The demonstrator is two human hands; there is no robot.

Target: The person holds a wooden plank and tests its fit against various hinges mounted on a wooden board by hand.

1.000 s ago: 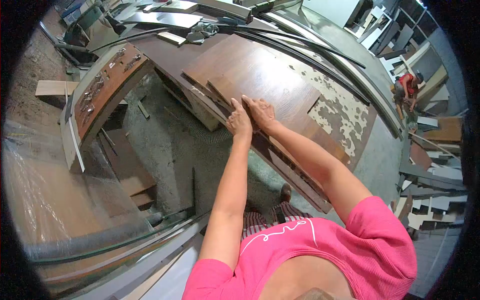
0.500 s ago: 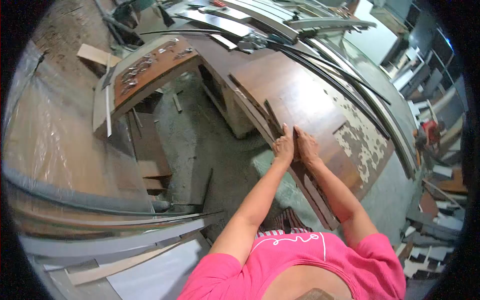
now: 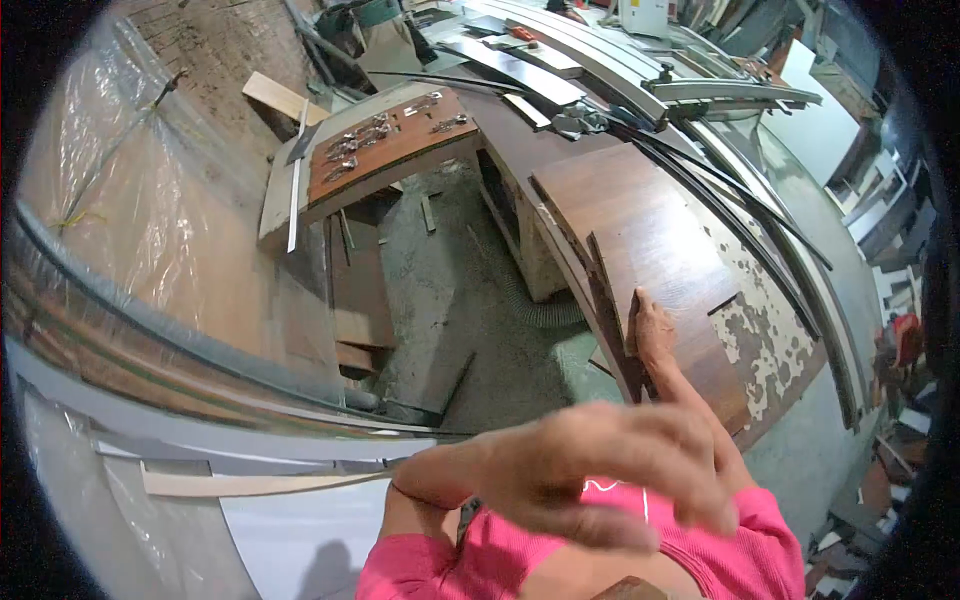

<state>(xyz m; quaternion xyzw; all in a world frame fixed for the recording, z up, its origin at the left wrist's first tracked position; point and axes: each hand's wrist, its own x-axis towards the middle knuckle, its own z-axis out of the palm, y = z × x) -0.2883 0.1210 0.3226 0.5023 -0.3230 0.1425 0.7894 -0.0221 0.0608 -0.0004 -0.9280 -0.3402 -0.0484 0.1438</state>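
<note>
My left hand (image 3: 610,465) is raised close to the camera, a little blurred, in front of my chest. Its fingers are loosely bent, with the thumb apart, and nothing shows between them. My right hand (image 3: 655,330) rests at the left edge of a brown wood-grain panel (image 3: 665,215), fingers stretched out on its surface. Beside that hand, a dark narrow strip (image 3: 603,280) runs along the panel's edge. The panel lies on a workbench, its right part showing a patchy, flaked pale surface (image 3: 765,345).
Small metal pieces (image 3: 365,135) lie on an orange-brown board (image 3: 330,180) at the bench's far left. Long dark and light profiles (image 3: 740,190) run along the right side. Plastic-wrapped sheets (image 3: 180,240) stand at left. A ribbed hose (image 3: 540,310) lies below the bench.
My left hand has left the panel edge and come up toward the camera. My right hand stays at the edge. The view has shifted, so the bench appears farther right and lower.
</note>
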